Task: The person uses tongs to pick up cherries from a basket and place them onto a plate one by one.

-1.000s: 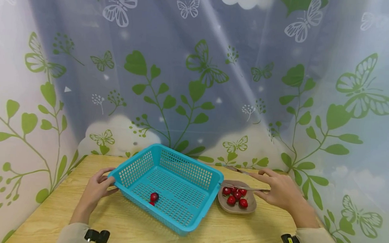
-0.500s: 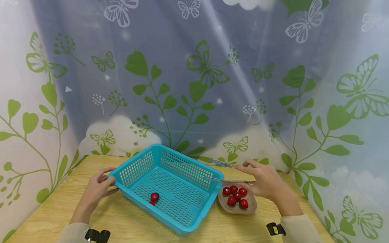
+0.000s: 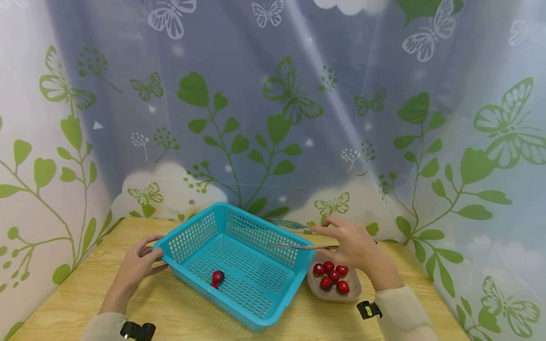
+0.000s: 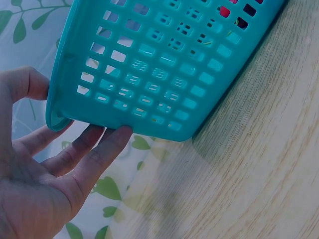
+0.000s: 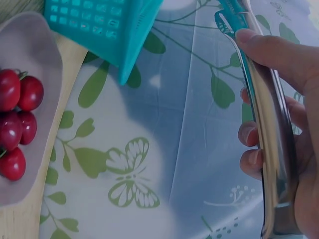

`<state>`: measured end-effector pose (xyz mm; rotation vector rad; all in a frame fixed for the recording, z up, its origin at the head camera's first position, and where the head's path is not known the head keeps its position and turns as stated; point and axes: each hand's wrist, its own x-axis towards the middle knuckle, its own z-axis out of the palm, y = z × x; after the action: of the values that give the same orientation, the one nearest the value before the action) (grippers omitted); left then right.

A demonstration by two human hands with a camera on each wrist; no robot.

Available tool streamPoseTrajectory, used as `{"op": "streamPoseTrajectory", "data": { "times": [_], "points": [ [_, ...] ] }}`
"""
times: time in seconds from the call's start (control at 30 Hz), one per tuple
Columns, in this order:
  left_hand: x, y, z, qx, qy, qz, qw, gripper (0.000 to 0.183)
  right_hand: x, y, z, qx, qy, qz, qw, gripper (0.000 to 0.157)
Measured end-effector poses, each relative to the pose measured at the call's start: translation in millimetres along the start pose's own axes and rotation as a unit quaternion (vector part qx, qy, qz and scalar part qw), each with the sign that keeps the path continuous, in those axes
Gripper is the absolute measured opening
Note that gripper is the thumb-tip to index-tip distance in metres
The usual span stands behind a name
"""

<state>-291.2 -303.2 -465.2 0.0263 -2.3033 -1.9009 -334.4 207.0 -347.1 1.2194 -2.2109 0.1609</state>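
My left hand (image 3: 136, 261) pinches the left corner of a turquoise perforated basket (image 3: 290, 292); in the left wrist view its thumb lies at the rim and the fingertips (image 4: 122, 133) press the outer wall. Metal tongs (image 5: 273, 149) are in my right hand (image 3: 349, 245), thumb on one side and fingers curled on the other. Their arms are spread, with nothing between the tips, over the basket's right back edge. Below that hand a beige bowl (image 3: 333, 296) holds several small glossy red fruits (image 3: 334, 276) with green stems. One dark red fruit (image 3: 218, 277) lies inside the basket near its front wall.
Everything stands on a light wood-grain table (image 3: 170, 318). A curtain (image 3: 273, 155) printed with leaves and butterflies hangs close behind the table and along both sides. The bowl sits right beside the basket's right edge. Black wrist cameras (image 3: 138, 332) are on both sleeves.
My right hand has moved left with the tongs, from above the bowl's right side to the basket's right back edge. The left hand, basket and fruits have stayed in place.
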Motion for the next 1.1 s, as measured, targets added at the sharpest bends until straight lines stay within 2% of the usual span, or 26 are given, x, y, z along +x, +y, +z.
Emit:
{"op": "streamPoseTrajectory", "data": {
  "times": [0.4,0.67,0.9,1.1],
  "points": [
    [0.4,2.1,1.0,0.002,0.001,-0.003,1.0,0.053,25,-11,0.3,0.028,-0.058,0.036,0.997,0.048],
    [-0.5,0.8,1.6,0.005,0.006,-0.001,1.0,0.052,46,-20,4.5,0.052,-0.099,0.044,0.993,0.047],
    [-1.5,2.2,1.1,0.003,0.007,-0.002,1.0,0.052,65,-23,17.1,0.064,-0.1,0.019,0.993,0.045],
    [-1.9,2.8,2.2,0.007,0.007,-0.004,0.9999,0.053,75,-25,25.4,0.07,-0.117,0.013,0.991,0.044]
  ]
}}
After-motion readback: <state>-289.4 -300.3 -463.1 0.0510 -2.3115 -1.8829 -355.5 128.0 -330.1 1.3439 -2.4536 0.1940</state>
